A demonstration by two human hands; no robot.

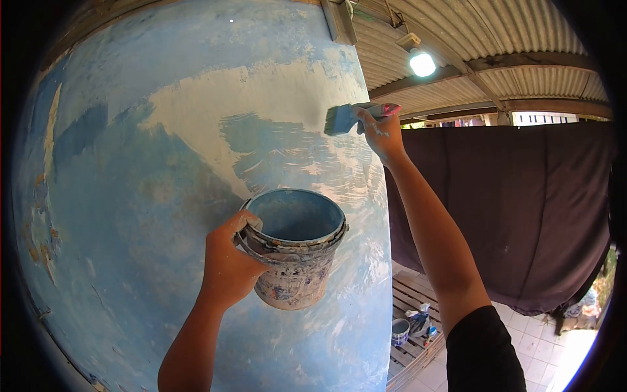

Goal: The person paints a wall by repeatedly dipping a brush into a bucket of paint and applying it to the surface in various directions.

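Note:
A paint-stained bucket (pixel 294 281) with a bluish inside is held up in front of the wall by my left hand (pixel 232 261), its fingers gripping the rim and side. My right hand (pixel 381 134) is closed around the handle of a wide paintbrush (pixel 341 119), raised near the wall's right edge. The bristles point left, at the wall surface; whether they touch it I cannot tell. Patchy blue paint covers much of the wall (pixel 130 196), with a pale cream area and streaky brush marks left of and below the brush.
A dark cloth (pixel 496 215) hangs on the right. Below it, a slatted wooden platform (pixel 408 294) holds a small bucket (pixel 400 332) and a dark plastic bag (pixel 419 320). A lit bulb (pixel 422 64) hangs under the corrugated roof (pixel 522 29). Pale tiles (pixel 529 340) cover the floor.

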